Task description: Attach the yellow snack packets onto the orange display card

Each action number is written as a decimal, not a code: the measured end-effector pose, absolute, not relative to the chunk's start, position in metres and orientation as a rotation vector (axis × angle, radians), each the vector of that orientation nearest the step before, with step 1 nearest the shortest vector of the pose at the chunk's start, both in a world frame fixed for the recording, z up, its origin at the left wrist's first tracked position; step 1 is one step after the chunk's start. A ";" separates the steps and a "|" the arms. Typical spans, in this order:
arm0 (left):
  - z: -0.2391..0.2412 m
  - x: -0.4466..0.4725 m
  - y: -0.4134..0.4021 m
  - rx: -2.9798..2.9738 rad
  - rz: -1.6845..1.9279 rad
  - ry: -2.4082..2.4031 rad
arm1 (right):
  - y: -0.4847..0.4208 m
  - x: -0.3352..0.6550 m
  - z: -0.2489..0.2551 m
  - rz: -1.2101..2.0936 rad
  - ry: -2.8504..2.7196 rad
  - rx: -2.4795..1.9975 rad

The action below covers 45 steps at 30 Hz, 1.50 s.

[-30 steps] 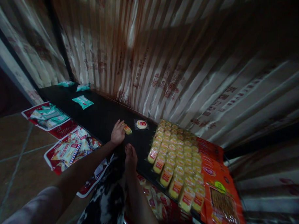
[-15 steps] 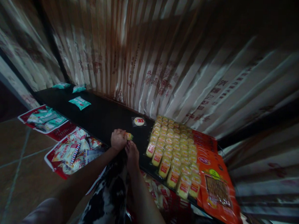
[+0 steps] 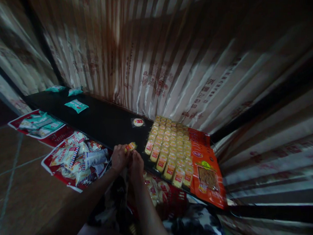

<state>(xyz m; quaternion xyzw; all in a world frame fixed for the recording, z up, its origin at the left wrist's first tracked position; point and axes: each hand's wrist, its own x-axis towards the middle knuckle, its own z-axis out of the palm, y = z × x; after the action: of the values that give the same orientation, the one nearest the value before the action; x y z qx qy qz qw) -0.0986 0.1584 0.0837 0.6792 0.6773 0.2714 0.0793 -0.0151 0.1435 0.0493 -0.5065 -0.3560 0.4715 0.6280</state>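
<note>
My left hand (image 3: 118, 157) is closed around a small yellow snack packet (image 3: 131, 146) at the near edge of a long black surface (image 3: 105, 119). My right hand (image 3: 136, 163) presses against the left hand just right of it, fingers bent, touching the same packet. To the right lie tidy rows of several yellow packets (image 3: 169, 148) on the black surface. A single round packet (image 3: 138, 122) lies beyond my hands.
An orange bag (image 3: 207, 170) lies right of the rows. Red-rimmed bags with mixed packets (image 3: 78, 159) and green packets (image 3: 37, 122) rest on the brown floor at left. Teal packets (image 3: 76, 105) sit at the far left of the surface. Striped sheeting (image 3: 158, 62) rises behind.
My left hand picked the yellow packet off the black surface and drew it toward me. My right hand joined it. The view shifted, so everything slid left.
</note>
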 end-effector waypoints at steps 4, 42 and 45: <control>0.088 -0.088 0.144 1.960 0.762 2.024 | 0.125 -0.006 0.054 1.064 -0.766 -1.204; 0.076 -0.036 0.103 1.429 1.169 1.687 | 0.073 0.034 0.085 0.774 -1.035 -1.499; 0.076 -0.035 0.102 1.419 1.188 1.651 | 0.072 0.034 0.082 0.713 -1.037 -1.530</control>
<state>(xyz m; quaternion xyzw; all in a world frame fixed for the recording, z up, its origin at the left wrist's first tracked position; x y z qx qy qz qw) -0.0346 0.1023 0.0761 0.5413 0.6295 0.4530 0.3248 0.0341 0.0715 0.0824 -0.6460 -0.4376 0.3011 0.5482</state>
